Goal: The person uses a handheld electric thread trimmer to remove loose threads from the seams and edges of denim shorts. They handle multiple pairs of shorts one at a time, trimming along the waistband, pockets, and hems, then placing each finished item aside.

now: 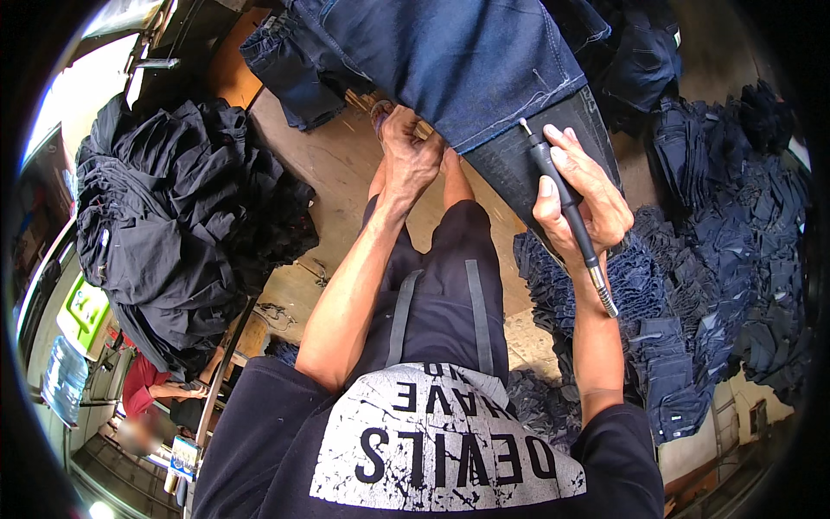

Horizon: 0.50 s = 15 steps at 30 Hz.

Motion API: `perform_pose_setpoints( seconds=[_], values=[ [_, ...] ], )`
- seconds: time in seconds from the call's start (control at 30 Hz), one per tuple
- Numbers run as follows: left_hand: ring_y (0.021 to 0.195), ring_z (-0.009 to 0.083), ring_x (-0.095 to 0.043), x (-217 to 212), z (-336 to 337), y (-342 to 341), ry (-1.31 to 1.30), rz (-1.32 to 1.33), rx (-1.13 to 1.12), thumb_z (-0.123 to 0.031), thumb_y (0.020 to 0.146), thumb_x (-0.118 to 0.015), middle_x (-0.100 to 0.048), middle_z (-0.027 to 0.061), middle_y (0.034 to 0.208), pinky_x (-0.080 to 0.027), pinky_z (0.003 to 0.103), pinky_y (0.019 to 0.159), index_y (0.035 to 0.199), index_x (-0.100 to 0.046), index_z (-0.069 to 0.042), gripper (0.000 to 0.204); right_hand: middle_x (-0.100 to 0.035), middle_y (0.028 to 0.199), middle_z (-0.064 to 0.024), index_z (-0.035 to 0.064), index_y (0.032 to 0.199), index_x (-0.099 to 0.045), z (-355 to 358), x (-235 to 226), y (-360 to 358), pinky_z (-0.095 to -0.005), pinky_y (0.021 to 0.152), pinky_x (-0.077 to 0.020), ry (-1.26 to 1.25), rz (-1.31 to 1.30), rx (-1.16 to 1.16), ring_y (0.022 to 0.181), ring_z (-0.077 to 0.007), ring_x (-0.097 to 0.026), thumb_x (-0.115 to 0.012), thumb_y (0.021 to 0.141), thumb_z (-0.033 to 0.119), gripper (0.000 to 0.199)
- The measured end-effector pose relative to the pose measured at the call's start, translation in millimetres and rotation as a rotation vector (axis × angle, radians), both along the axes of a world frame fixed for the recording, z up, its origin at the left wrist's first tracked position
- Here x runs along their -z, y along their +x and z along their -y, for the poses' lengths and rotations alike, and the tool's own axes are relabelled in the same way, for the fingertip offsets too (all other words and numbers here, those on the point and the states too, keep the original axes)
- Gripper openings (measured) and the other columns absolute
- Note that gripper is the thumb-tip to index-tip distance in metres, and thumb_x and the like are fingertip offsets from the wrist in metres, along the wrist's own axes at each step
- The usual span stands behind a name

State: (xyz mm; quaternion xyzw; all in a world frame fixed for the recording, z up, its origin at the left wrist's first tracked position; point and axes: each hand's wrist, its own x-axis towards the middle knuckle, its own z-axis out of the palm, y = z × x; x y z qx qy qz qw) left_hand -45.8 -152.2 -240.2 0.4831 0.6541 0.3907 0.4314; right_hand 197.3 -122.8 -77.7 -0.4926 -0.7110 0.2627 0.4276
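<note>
A dark blue denim garment [467, 69] lies over a narrow dark board [575, 130], with loose threads along its hem. My left hand [411, 156] is closed at the garment's lower left edge and appears to grip the cloth, though its fingertips are partly hidden. In my right hand [592, 195] is a slim black rotary tool handpiece [562, 186], held like a pen. Its small pale tip points at the hem, close to the cloth; I cannot tell whether they touch. A metal spring sleeve shows at the handpiece's rear end.
A large heap of black garments [190, 199] stands on the left. Stacks of dark denim garments [692, 285] fill the right side. More denim [298, 69] lies beyond the board at the upper left. Another person in a red top [143, 385] is at the far lower left.
</note>
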Motion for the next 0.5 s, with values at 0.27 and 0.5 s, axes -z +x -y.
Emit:
perform_pose_setpoints(
  seconds=[0.27, 0.5],
  values=[
    [0.086, 0.0058, -0.06, -1.7, -0.4, -1.0, -0.008, -0.016, 0.011, -0.002, 0.101, -0.07, -0.072, -0.0065, 0.093, -0.048, 0.025, 0.077, 0.104, -0.077, 0.001, 0.008, -0.081, 0.112, -0.0272, -0.0086, 0.11, -0.078, 0.5, -0.8, -0.4, -0.0542, 0.108, -0.0614, -0.014, 0.004, 0.059, 0.113, -0.04, -0.08, -0.077, 0.08, -0.007, 0.03],
    [0.087, 0.0055, -0.059, -5.6, -0.7, 1.7, -0.003, 0.028, -0.008, 0.004, 0.098, -0.065, -0.07, -0.0074, 0.093, -0.048, 0.024, 0.077, 0.104, -0.076, 0.0, 0.013, -0.082, 0.11, -0.0251, -0.0079, 0.111, -0.079, 1.0, -1.7, 0.9, -0.0541, 0.108, -0.0617, -0.05, 0.018, 0.107, 0.113, -0.0397, -0.08, -0.076, 0.081, -0.007, 0.03]
  ],
)
